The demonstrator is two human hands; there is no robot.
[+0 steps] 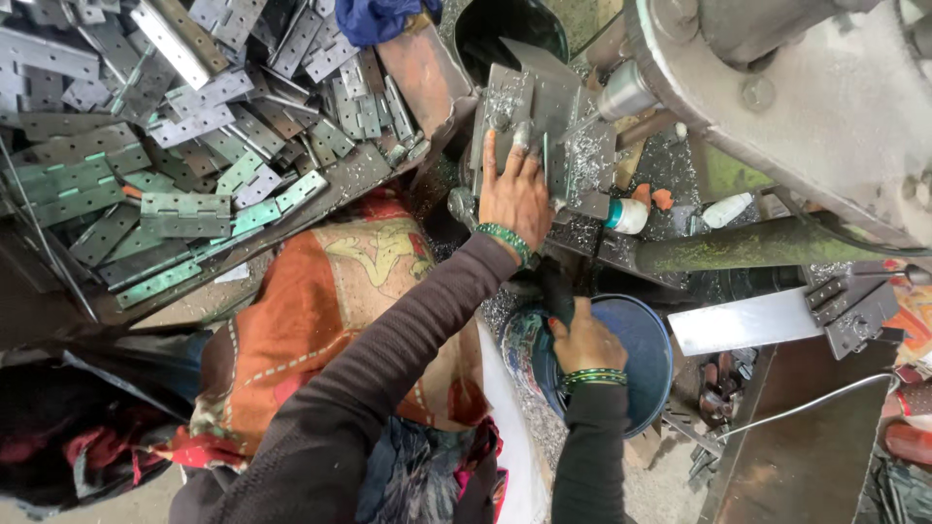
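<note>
**2 hands at the drill station, 1 hinge plate held down**

Counts: 1 grey hinge plate [544, 116] on the machine table, 1 drill spindle [621, 94] angled at its right edge, 1 blue bucket [636, 354] below, 1 small white bottle [628, 215] just right of the plate. Pile of metal hinges [175, 136] in the tray at left: too many to count.

Left hand [515, 189]: arm stretched forward, palm down, fingers spread flat and pressing on the plate, not curled around it. Metal swarf lies around the fingers.

Right hand [582, 340]: pulled in close to the body, over the bucket rim, fist closed around a dark handle [555, 291] pointing up. Green bangles on both wrists, dark sleeves.
</note>
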